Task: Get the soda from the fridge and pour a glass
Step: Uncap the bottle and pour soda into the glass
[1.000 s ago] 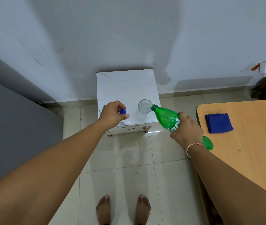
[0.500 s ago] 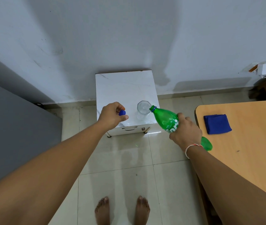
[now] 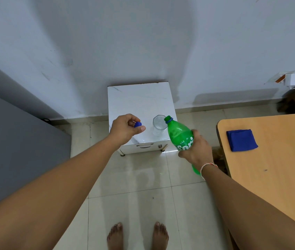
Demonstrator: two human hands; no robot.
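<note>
My right hand (image 3: 196,149) grips a green soda bottle (image 3: 178,135) round its label. The bottle is uncapped and tilted, its open mouth beside the rim of a clear glass (image 3: 158,125). That glass stands near the front right corner of a small white cabinet (image 3: 137,98). My left hand (image 3: 126,128) pinches the blue bottle cap (image 3: 137,124) above the cabinet top, left of the glass. I cannot tell whether the glass holds any liquid.
A wooden table (image 3: 278,168) stands at the right with a folded blue cloth (image 3: 241,140) on it. A grey surface (image 3: 17,141) fills the left side. The white wall rises behind the cabinet. My bare feet stand on the tiled floor (image 3: 134,177).
The bottle has swung more upright, its mouth lifted from over the glass to beside its rim. My left hand still holds the cap in about the same spot.
</note>
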